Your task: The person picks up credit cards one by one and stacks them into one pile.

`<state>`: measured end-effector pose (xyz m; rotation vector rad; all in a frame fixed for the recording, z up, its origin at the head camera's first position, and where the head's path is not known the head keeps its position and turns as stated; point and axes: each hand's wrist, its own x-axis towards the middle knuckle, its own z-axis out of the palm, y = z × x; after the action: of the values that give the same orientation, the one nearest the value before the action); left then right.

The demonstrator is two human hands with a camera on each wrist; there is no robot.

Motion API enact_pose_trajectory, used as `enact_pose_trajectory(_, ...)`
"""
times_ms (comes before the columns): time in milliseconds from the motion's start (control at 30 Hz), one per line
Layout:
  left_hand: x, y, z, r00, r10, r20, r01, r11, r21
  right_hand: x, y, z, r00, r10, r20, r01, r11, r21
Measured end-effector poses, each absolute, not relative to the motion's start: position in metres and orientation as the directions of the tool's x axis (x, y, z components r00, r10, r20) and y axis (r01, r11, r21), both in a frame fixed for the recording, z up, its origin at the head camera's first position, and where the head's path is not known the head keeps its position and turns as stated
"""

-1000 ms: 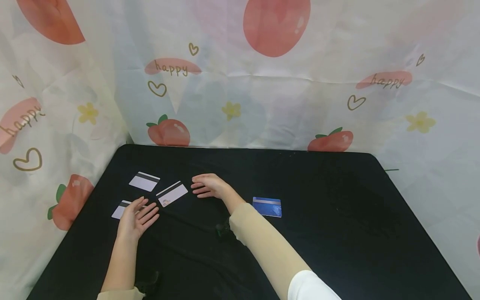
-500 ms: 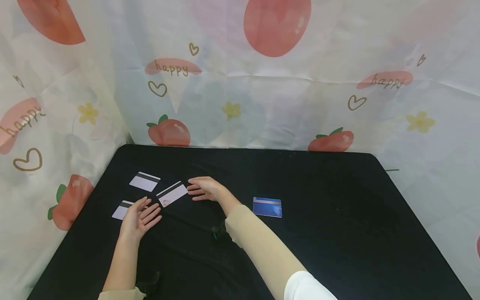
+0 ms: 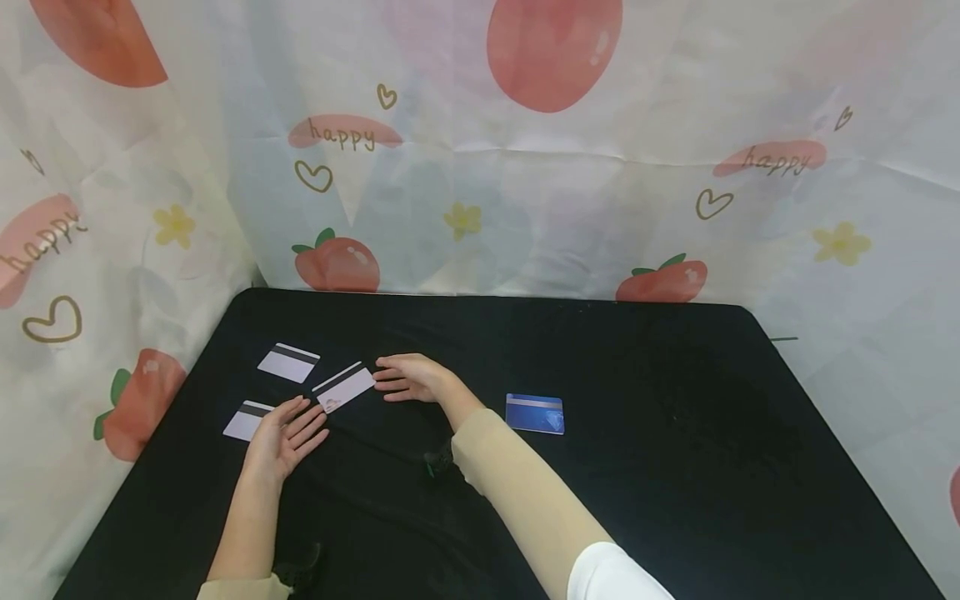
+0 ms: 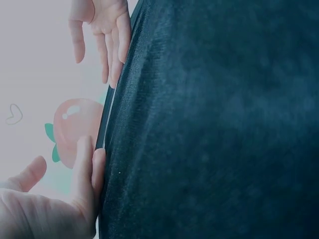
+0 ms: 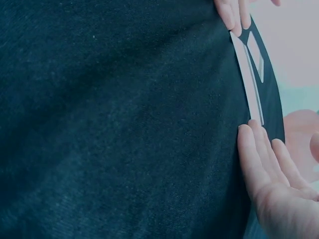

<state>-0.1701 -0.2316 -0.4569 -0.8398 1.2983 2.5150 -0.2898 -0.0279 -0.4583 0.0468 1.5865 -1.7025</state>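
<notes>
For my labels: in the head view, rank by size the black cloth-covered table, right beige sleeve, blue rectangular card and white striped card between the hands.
Table
Sleeve
Blue card, white card: too alike to rank

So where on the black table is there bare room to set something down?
The widest free patch on the table lies between the blue card and the right edge. Another runs from that card to the back edge. The left side is crowded: three white cards, with the left hand and right hand close by.

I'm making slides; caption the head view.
Left hand and right hand flank a white card on a black table; a blue card lies apart.
</notes>
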Motion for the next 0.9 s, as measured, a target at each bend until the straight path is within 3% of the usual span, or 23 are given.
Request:
enact_pose_trajectory(233, -0.171, -0.2307, -0.4595, -0.82, -0.088, -0.566, -0.371, -0.671, 0.642, -0.2917, -0.0253, -0.4609, -0.676, -0.51, -0.532, 0.594, 0.05, -0.803)
enact_pose_trajectory(900, -0.1717, -0.2231, -0.4547, -0.859, -0.042, -0.51, -0.398, -0.573, 0.717, -0.2929, -0.0196, -0.4626, -0.66, -0.492, -0.568, 0.667, -0.036, -0.744)
